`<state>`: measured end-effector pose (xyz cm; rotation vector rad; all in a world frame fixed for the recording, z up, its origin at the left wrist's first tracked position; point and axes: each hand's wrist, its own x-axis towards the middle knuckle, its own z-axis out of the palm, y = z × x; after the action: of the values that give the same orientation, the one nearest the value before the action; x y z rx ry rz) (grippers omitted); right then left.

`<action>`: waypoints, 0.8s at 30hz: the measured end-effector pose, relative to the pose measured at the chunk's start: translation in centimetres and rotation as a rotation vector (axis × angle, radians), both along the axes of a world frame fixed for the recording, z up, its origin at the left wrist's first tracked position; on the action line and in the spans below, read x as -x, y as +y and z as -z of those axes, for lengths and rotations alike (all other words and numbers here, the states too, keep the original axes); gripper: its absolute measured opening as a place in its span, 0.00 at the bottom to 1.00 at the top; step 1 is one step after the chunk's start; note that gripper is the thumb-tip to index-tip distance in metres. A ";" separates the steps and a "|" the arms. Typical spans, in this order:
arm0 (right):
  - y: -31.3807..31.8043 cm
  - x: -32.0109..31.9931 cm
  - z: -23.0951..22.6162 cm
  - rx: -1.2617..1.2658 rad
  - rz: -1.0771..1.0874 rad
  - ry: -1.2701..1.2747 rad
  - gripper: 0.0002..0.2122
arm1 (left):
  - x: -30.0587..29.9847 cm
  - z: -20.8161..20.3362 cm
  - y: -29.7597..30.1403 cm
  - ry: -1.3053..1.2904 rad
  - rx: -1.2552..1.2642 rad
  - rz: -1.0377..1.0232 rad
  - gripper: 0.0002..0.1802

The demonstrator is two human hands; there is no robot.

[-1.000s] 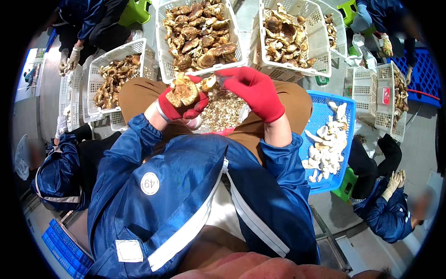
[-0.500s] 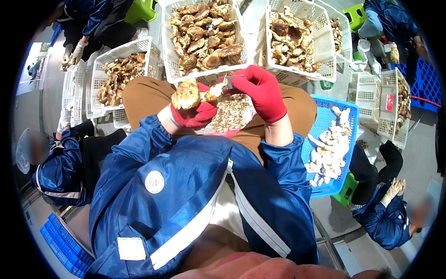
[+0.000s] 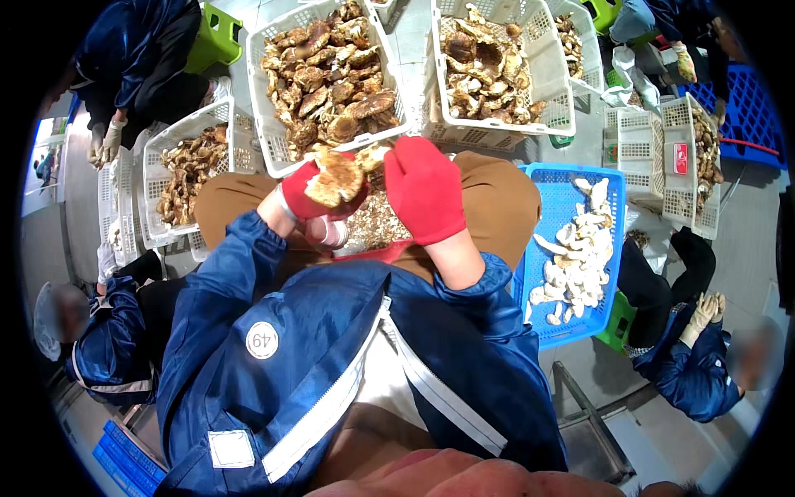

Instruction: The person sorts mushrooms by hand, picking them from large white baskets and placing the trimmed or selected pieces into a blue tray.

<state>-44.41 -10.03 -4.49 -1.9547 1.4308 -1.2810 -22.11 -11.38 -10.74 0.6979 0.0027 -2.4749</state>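
Note:
A large brown-capped mushroom (image 3: 338, 180) is gripped by my left hand (image 3: 303, 189), in a red glove, over my lap. Its stem (image 3: 374, 156) points right, toward my other hand. My right hand (image 3: 424, 192), also red-gloved, is closed beside the stem end, its back toward me. The thin metal blade of a small knife showed at these fingers half a second ago; the glove hides it now. Below both hands, between my knees, lies a heap of pale and brown trimmings (image 3: 371, 222) with a pinkish-red edge (image 3: 377, 251) nearest me.
White crates of brown mushrooms (image 3: 248, 91) (image 3: 566, 103) stand ahead, with another crate (image 3: 149, 157) at left. A blue basket (image 3: 615, 286) by my right knee holds pale mushroom pieces (image 3: 577, 248). Co-workers (image 3: 137, 62) (image 3: 112, 340) (image 3: 691, 373) sit around, near green stools (image 3: 214, 37).
The view has shifted, so crates and basket appear further left. My right hand has turned its back toward me, covering the blade. The mushroom has tilted in my left hand.

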 end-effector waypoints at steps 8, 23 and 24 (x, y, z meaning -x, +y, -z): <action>-4.4 7.9 0.5 -0.453 0.307 -0.509 0.10 | 5.0 2.5 -7.7 -0.091 0.386 0.109 0.15; -5.6 6.0 4.8 -0.378 -0.208 0.076 0.07 | 19.6 10.1 -32.1 -0.393 0.284 -0.213 0.38; -5.6 6.1 3.9 -0.440 -0.178 0.048 0.07 | 19.2 9.4 -30.9 -0.438 0.358 -0.172 0.36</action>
<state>-50.51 -15.63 -8.36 -1.7717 1.3832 -0.7669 -41.29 -42.30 -20.13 1.0114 -0.5090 -2.0398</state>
